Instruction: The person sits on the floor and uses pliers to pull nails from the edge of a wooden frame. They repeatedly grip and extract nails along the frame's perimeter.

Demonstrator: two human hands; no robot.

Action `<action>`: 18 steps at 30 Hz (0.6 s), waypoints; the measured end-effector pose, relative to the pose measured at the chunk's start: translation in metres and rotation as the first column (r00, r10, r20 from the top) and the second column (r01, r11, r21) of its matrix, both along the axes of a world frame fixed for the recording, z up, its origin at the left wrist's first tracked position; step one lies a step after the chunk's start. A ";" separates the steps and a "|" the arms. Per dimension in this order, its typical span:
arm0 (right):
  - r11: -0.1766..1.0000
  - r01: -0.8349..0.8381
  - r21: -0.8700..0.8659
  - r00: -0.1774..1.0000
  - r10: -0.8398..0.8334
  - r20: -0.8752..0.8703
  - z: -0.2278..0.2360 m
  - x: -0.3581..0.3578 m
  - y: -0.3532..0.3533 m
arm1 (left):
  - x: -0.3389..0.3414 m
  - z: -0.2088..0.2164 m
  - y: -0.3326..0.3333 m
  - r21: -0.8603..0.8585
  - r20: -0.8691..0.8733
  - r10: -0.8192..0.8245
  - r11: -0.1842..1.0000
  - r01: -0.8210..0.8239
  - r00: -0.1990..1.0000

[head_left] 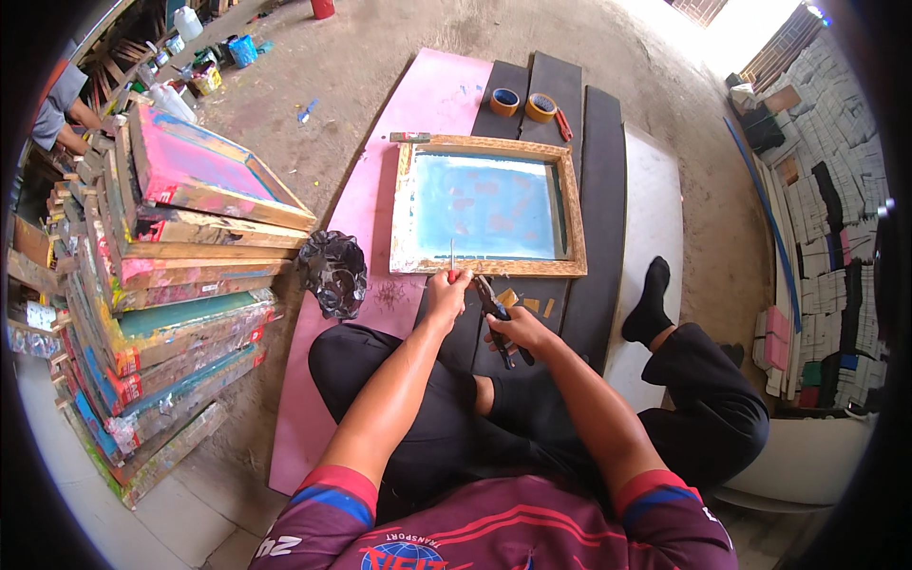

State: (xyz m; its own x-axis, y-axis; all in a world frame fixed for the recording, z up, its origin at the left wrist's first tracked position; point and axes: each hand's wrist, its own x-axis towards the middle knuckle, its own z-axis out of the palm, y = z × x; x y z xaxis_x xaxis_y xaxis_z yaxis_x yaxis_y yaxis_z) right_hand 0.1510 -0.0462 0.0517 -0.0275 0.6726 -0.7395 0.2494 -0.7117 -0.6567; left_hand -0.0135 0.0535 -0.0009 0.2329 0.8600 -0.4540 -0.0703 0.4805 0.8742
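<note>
The left hand [448,296] is closed around a slim tool [452,258], its shaft pointing away over the near rail of the wooden frame [489,268]. The right hand [521,332] grips dark pliers [495,306], their head just beside that same rail; whether they touch it, I cannot tell. The frame, with its blue panel [486,204], lies directly beyond both hands, spanning the pink board [375,190] and the black boards [604,190]. Yellowish scraps [532,305] lie near the right hand. A crumpled black bag [332,274] sits at the pink board's left edge. Toward the black boards' far edge are two tape rolls [541,107] and a red-handled tool [563,124].
</note>
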 end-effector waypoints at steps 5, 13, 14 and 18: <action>0.994 0.097 0.053 0.994 -0.100 0.053 -0.008 0.003 -0.008 | -0.017 -0.011 0.004 -0.029 -0.141 0.208 0.976 -0.214 0.968; 0.944 0.329 0.022 0.941 -0.329 0.080 -0.033 0.043 -0.008 | -0.062 -0.066 0.011 -0.170 -0.408 0.609 0.682 -0.712 0.681; 0.953 0.304 0.016 0.947 -0.304 0.106 -0.035 0.045 -0.002 | -0.071 -0.085 0.016 -0.149 -0.435 0.651 0.630 -0.763 0.622; 0.989 0.149 0.004 0.972 -0.148 0.183 -0.046 0.060 -0.001 | -0.077 -0.096 0.009 -0.183 -0.331 0.697 0.614 -0.768 0.636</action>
State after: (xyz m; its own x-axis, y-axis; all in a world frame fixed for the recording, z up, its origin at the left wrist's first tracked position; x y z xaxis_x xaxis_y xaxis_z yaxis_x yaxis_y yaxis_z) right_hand 0.2106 -0.0473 0.0056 0.2079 0.6521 -0.7291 0.2550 -0.7557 -0.6032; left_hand -0.0903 0.0625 -0.0967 -0.5465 0.5221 -0.6547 -0.3480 0.5696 0.7447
